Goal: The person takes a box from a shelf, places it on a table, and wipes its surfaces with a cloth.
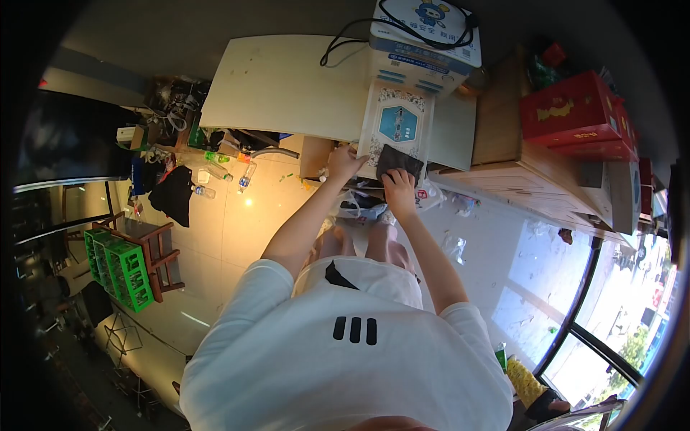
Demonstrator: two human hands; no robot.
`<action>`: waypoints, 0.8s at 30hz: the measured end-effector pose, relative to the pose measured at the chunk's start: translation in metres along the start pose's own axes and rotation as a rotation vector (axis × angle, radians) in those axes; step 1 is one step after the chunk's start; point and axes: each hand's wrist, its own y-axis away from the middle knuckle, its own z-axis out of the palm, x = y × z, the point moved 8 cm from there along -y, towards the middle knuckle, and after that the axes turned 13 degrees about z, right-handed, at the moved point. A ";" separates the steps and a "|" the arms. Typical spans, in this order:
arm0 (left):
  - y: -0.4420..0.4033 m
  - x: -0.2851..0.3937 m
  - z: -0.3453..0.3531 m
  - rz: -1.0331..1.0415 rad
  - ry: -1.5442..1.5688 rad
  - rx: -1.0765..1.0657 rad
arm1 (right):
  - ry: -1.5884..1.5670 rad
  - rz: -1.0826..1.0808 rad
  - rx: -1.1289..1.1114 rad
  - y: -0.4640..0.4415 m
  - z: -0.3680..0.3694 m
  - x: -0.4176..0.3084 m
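Note:
A flat white box [369, 131] with a blue hexagonal label and patterned border lies on the pale table at its near side. My left hand [346, 162] is closed at the box's near left edge, its fingers gripping that edge. On the near right part of the box lies a dark cloth [399, 159], folded or bunched. My right hand [399, 187] is on the cloth, fingers curled over its near side and pressing it against the box. The underside of both hands is hidden.
Behind the flat box stands a larger white-and-blue carton [424, 54] with a black cable [431, 39] on top. Red boxes [571, 115] sit on the wooden cabinet [503, 108] at right. Plastic bottles [246, 176] and a green crate [118, 269] are on the left.

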 end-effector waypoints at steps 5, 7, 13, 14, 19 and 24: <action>0.000 0.000 0.003 -0.040 0.039 -0.006 | 0.009 -0.001 0.007 -0.003 0.003 -0.002; -0.002 -0.018 0.013 -0.035 0.052 0.006 | -0.023 -0.035 0.043 -0.007 0.006 -0.014; 0.021 0.105 -0.039 0.151 -0.287 0.090 | -0.043 0.027 -0.085 0.003 -0.011 0.026; 0.027 0.137 -0.044 0.357 -0.538 0.145 | -0.013 0.004 -0.065 0.004 -0.016 0.032; 0.024 0.132 -0.005 0.603 -0.758 -0.081 | -0.098 0.032 -0.081 -0.024 -0.016 0.066; 0.027 0.138 -0.003 0.535 -0.725 -0.173 | -0.149 0.184 0.009 -0.127 -0.010 0.121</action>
